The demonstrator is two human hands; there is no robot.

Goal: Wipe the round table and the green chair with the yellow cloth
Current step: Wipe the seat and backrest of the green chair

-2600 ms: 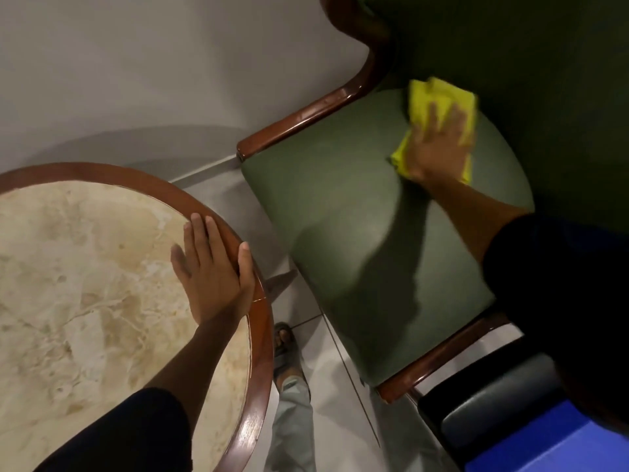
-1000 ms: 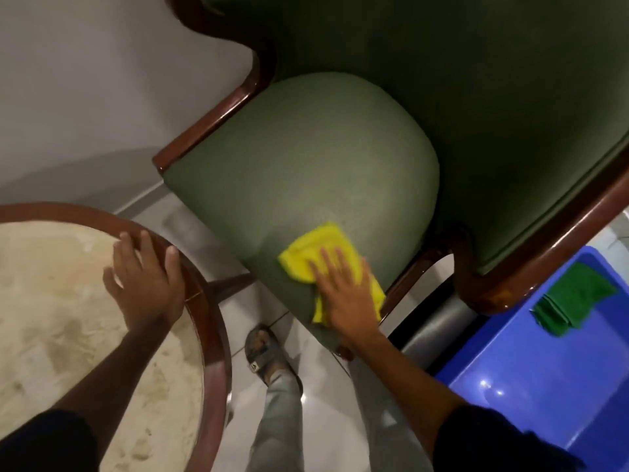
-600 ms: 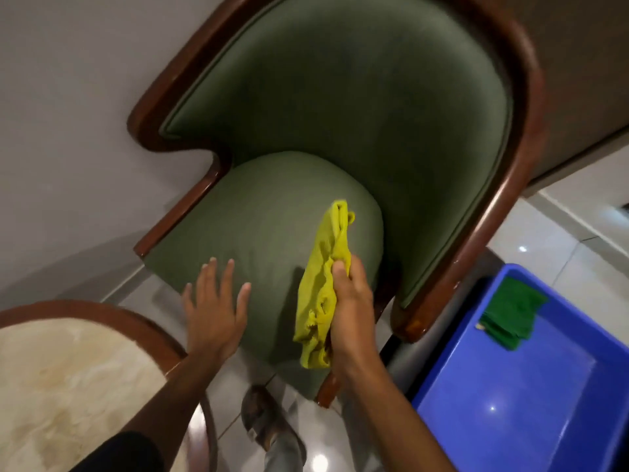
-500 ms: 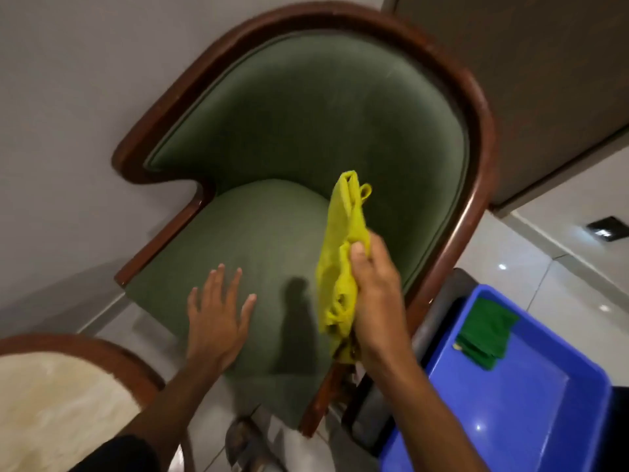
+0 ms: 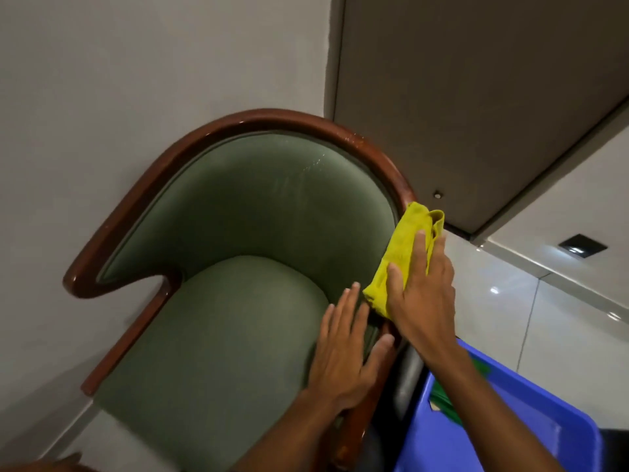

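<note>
The green chair (image 5: 221, 328) with its curved brown wooden frame fills the middle of the view, set against a grey wall. My right hand (image 5: 422, 294) presses the yellow cloth (image 5: 403, 253) flat against the chair's right arm, on the wooden rail and the green padding beside it. My left hand (image 5: 343, 352) rests flat with fingers spread on the right side of the seat, its thumb on the arm rail. Only a sliver of the round table's rim (image 5: 68, 463) shows at the bottom left corner.
A blue plastic tub (image 5: 510, 437) stands on the floor just right of the chair, with a green cloth (image 5: 446, 408) in it, mostly hidden by my right forearm. A brown panel (image 5: 476, 97) rises behind the chair. Glossy white floor tiles (image 5: 544, 301) lie to the right.
My right hand has carried the yellow cloth from above the seat to the chair's right arm. My left hand has slid right across the seat. The view has risen off the table.
</note>
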